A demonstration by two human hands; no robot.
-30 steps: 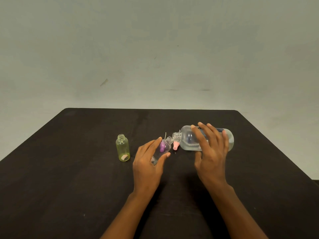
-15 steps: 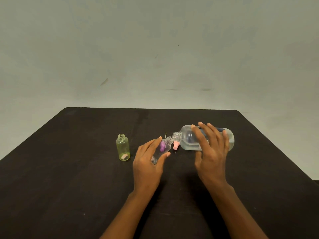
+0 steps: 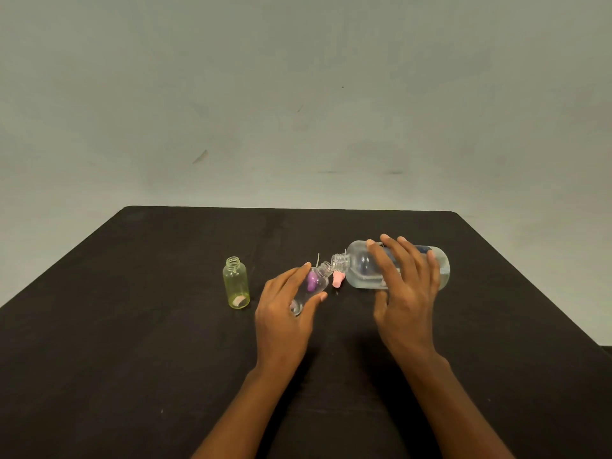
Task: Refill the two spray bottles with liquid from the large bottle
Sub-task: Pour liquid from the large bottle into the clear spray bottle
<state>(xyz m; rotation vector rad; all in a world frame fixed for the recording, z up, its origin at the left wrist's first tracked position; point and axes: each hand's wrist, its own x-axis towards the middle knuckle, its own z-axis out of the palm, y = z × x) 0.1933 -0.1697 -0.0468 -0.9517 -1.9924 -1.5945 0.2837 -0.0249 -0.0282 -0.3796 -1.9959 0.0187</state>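
My right hand (image 3: 402, 293) grips the large clear bottle (image 3: 361, 265), tipped on its side with its open neck pointing left. My left hand (image 3: 284, 309) holds a small clear spray bottle (image 3: 314, 281), tilted so its open mouth meets the large bottle's neck. Clear liquid lies along the lower side of the large bottle. A small yellow-green bottle (image 3: 235, 282) stands upright and uncapped to the left, apart from both hands.
A pink spray cap (image 3: 337, 279) and a purple one (image 3: 311, 280), seen through the clear bottle, lie on the black table (image 3: 132, 359) just behind the bottles. A pale wall rises beyond the table's far edge.
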